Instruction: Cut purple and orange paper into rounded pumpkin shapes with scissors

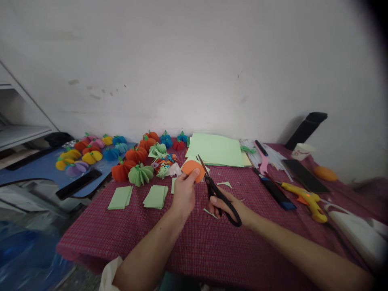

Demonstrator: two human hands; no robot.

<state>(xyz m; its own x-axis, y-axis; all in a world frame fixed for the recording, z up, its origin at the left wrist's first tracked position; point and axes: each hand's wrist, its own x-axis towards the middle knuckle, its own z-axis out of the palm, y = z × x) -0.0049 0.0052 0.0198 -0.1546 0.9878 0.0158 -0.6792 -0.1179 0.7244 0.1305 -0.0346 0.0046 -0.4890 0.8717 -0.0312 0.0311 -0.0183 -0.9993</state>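
Note:
Between the thumb and fingers of my left hand [185, 193] is an orange paper piece [191, 167] with a rounded edge, light green paper showing just behind it. My right hand [232, 205] grips black-handled scissors [222, 196], their blades pointing up and away beside the orange piece's right edge. Thin green offcuts [224, 184] lie on the cloth close to my right hand. Left of my left hand are a stack of green paper squares [155, 197] and another green stack [120, 197]. Whether the blades touch the paper I cannot tell.
Several folded paper pumpkins, including a green one [141, 175], stand at the back left, near a heap of colourful scraps [166, 163]. Large green sheets [215, 149] lie against the wall. To the right are a yellow glue gun [306, 198], a black slab [304, 176] and a paper cup [303, 150].

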